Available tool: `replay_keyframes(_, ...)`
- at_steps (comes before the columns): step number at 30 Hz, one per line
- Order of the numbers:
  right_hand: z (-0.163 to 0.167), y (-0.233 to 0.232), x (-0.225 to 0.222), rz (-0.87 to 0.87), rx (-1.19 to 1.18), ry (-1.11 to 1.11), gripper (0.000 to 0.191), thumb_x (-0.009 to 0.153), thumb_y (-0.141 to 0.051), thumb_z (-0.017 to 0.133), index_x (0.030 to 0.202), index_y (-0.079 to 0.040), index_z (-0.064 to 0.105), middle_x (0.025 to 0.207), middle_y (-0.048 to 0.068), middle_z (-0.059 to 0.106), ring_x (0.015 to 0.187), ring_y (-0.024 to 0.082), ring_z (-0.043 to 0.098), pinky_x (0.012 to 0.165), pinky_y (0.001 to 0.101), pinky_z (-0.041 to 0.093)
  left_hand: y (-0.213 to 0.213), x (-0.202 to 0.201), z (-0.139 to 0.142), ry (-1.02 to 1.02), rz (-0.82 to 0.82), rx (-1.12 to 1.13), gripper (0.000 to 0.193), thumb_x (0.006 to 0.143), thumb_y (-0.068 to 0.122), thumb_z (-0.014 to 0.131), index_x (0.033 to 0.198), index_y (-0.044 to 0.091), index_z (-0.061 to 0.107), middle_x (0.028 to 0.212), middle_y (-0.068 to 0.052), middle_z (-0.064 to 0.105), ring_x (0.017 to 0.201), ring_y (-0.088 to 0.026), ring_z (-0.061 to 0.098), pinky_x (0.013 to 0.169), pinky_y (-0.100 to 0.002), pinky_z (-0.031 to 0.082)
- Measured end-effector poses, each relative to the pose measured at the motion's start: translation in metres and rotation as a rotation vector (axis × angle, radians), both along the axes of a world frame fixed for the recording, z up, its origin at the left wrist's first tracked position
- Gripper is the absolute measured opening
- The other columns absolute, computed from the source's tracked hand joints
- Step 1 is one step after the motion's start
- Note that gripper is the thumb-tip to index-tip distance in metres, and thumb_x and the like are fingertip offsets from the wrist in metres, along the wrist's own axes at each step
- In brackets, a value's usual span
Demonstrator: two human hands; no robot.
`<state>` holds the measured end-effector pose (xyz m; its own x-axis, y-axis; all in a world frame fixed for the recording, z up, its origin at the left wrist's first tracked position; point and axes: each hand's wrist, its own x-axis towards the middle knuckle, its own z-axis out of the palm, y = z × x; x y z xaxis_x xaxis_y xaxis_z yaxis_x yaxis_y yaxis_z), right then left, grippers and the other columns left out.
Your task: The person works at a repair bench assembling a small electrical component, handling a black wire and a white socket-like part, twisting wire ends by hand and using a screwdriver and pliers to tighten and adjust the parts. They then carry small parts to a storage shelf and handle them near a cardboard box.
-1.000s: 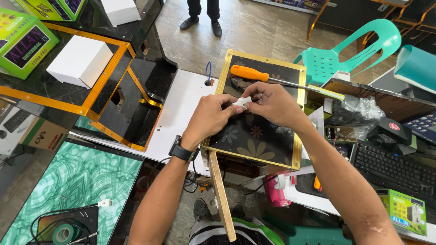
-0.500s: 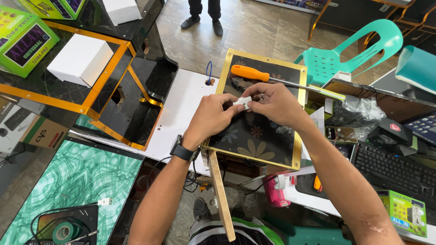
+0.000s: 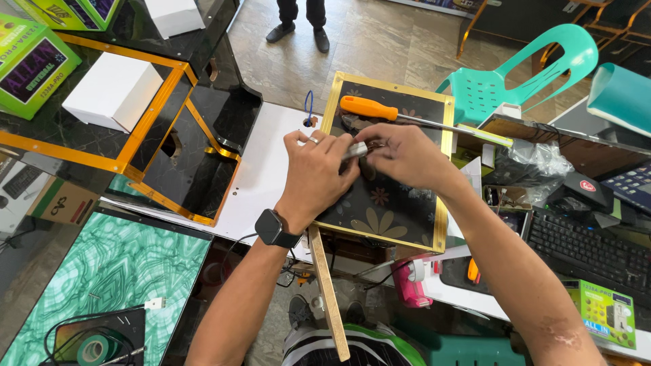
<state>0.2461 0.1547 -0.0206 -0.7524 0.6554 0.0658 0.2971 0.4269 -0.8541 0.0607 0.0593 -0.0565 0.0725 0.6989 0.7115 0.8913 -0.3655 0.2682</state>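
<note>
Both hands meet over a dark flower-patterned panel [image 3: 393,210] with a gold rim. My left hand [image 3: 315,173], with a smartwatch on its wrist, and my right hand [image 3: 400,156] together pinch a small silvery metal part [image 3: 356,150] between their fingertips. An orange-handled screwdriver [image 3: 369,108] lies on the panel just beyond the hands, its shaft pointing right. A thin wooden strip [image 3: 329,291] runs from under the panel toward me.
A black and gold frame piece [image 3: 183,156] sits to the left on a white board [image 3: 261,176]. White and green boxes lie at far left. A teal plastic chair [image 3: 522,74], a keyboard [image 3: 590,247] and clutter fill the right. A person's feet [image 3: 298,30] stand at the top.
Both hands stay on the small part over the panel; the fingers have shifted only slightly.
</note>
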Motion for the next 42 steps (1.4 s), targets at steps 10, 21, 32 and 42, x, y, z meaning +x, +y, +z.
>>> replay_keyframes(10, 0.005, -0.002, 0.009, 0.035, 0.722, -0.181, 0.017, 0.084, -0.003, 0.07, 0.099, -0.005, 0.076, 0.096, 0.012, 0.068, 0.092, 0.036, 0.065, 0.083, 0.046, 0.051, -0.014, -0.027, 0.004, 0.442, -0.115, 0.278, 0.035, 0.087, 0.021, 0.08, 0.118, 0.01, 0.068, 0.107, 0.001, 0.066, 0.112, -0.017, 0.065, 0.108, -0.043, 0.03)
replay_keyframes(21, 0.007, -0.005, 0.005, 0.084, 0.816, -0.219, 0.015, 0.081, 0.0, 0.07, 0.094, -0.007, 0.076, 0.095, 0.01, 0.065, 0.095, 0.031, 0.06, 0.085, 0.0438, 0.048, -0.015, -0.04, 0.005, 0.514, -0.162, 0.38, 0.021, 0.095, 0.018, 0.072, 0.116, 0.021, 0.071, 0.112, 0.006, 0.067, 0.112, -0.013, 0.063, 0.108, -0.039, 0.027)
replay_keyframes(32, 0.041, -0.021, 0.004, 0.168, 0.603, 0.005, 0.01, 0.091, -0.007, 0.07, 0.099, -0.002, 0.07, 0.095, 0.011, 0.07, 0.087, 0.031, 0.068, 0.076, 0.0393, 0.053, -0.01, -0.04, -0.003, 0.533, -0.153, 0.43, 0.022, 0.099, 0.017, 0.072, 0.118, 0.026, 0.071, 0.107, 0.01, 0.068, 0.111, -0.009, 0.063, 0.108, -0.039, 0.026)
replay_keyframes(42, 0.03, -0.025, -0.008, 0.121, 0.536, 0.045, 0.006, 0.093, -0.006, 0.069, 0.097, -0.002, 0.07, 0.094, 0.01, 0.068, 0.085, 0.03, 0.067, 0.075, 0.039, 0.052, -0.009, -0.041, -0.002, 0.512, -0.138, 0.423, 0.019, 0.097, 0.018, 0.073, 0.114, 0.025, 0.073, 0.107, 0.009, 0.069, 0.111, -0.009, 0.064, 0.108, -0.039, 0.026)
